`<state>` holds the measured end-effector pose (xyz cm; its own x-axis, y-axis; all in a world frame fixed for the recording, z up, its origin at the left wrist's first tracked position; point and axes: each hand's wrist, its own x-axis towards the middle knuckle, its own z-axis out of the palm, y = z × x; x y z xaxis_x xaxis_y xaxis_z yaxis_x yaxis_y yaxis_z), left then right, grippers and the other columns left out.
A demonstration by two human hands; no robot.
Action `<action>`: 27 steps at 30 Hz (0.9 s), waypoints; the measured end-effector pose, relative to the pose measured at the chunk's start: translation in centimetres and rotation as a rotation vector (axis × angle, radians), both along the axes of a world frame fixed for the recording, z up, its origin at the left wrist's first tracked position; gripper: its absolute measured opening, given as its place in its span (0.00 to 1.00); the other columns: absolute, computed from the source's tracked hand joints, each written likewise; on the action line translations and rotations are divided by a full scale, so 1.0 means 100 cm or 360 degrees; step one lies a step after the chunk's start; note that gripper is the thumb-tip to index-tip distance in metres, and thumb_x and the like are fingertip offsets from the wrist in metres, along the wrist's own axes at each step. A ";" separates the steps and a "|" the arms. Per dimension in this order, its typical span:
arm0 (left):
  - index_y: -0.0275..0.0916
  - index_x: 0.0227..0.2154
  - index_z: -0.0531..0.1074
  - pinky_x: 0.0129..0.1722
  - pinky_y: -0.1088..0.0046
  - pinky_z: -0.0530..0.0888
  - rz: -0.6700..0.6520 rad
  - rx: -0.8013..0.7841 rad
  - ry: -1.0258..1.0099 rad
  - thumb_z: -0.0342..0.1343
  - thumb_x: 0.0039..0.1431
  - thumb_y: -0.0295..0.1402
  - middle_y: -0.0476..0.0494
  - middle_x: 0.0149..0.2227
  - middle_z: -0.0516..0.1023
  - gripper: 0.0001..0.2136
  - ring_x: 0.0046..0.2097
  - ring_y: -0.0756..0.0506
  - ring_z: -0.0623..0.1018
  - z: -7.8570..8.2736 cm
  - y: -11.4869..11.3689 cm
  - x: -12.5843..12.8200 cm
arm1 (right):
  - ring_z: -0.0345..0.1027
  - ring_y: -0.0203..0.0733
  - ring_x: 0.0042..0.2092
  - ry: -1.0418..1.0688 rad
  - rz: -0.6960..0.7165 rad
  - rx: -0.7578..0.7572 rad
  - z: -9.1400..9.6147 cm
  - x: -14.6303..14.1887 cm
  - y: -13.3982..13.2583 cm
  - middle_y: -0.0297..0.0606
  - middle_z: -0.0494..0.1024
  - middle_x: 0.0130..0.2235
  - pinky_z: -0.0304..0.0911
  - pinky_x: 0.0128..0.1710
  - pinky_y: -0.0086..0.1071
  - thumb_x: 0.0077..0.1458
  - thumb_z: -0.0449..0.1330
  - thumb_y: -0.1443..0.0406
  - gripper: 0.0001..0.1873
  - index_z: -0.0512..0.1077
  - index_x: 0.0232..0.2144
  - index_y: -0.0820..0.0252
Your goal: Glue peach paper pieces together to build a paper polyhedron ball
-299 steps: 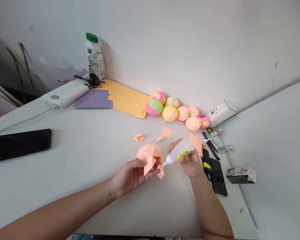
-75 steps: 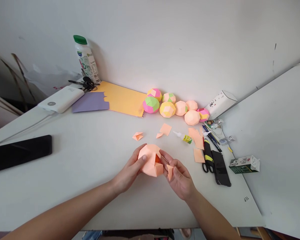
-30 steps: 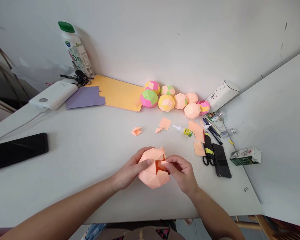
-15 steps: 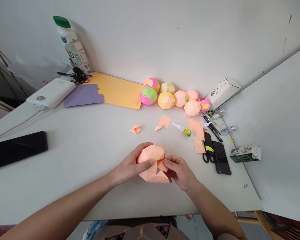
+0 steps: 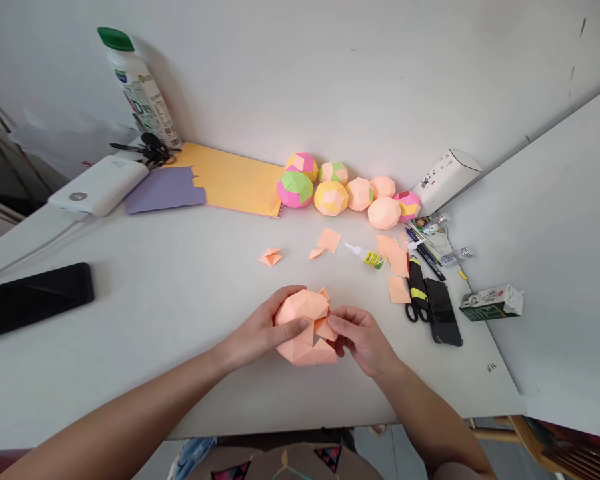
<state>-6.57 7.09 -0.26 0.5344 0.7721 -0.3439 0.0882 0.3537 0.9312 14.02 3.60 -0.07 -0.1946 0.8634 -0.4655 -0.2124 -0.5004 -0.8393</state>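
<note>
A partly built peach paper ball (image 5: 303, 327) sits between both hands just above the white table (image 5: 180, 293). My left hand (image 5: 260, 331) wraps its left side, thumb pressed on the front. My right hand (image 5: 363, 337) pinches a small peach flap on the ball's right side. A small glue bottle (image 5: 364, 255) lies on the table behind the hands, beside loose peach paper pieces (image 5: 394, 255) and a folded peach unit (image 5: 271, 257).
Several finished paper balls (image 5: 330, 197) line the wall. Scissors (image 5: 416, 293), pens and a dark phone (image 5: 443, 312) lie at the right, with a green carton (image 5: 490, 304). A black phone (image 5: 33, 300), power bank (image 5: 97, 187), coloured sheets (image 5: 230, 180) and a bottle (image 5: 137, 90) are at the left.
The glue bottle left my right hand and now lies on the table. Both hands closed round the ball, turned it and drew it a little nearer; my right fingers press a flap.
</note>
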 end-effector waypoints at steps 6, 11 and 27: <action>0.42 0.57 0.57 0.50 0.61 0.73 -0.0006 -0.0006 0.0005 0.58 0.53 0.50 0.39 0.54 0.71 0.32 0.54 0.37 0.72 0.000 0.001 0.000 | 0.64 0.30 0.21 -0.0047 -0.0002 0.0027 0.001 0.000 0.000 0.32 0.74 0.22 0.57 0.18 0.24 0.47 0.68 0.58 0.12 0.76 0.26 0.62; 0.42 0.57 0.57 0.50 0.59 0.73 -0.0011 0.0001 0.0003 0.58 0.53 0.49 0.38 0.54 0.71 0.31 0.54 0.36 0.72 0.001 0.001 -0.001 | 0.63 0.30 0.21 -0.0081 0.0006 0.0045 0.002 -0.001 0.000 0.32 0.74 0.22 0.57 0.18 0.25 0.47 0.67 0.57 0.13 0.76 0.26 0.62; 0.42 0.57 0.57 0.49 0.61 0.74 -0.0048 -0.0039 0.0062 0.57 0.53 0.50 0.38 0.57 0.70 0.32 0.57 0.35 0.71 0.004 0.000 -0.001 | 0.62 0.29 0.21 -0.0128 0.0063 0.0047 0.001 -0.001 -0.002 0.32 0.73 0.23 0.56 0.19 0.25 0.47 0.67 0.56 0.14 0.74 0.25 0.62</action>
<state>-6.62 7.12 0.14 0.5432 0.7468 -0.3838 0.1355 0.3731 0.9178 13.94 3.35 0.01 -0.1919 0.8694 -0.4554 -0.1243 -0.4818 -0.8674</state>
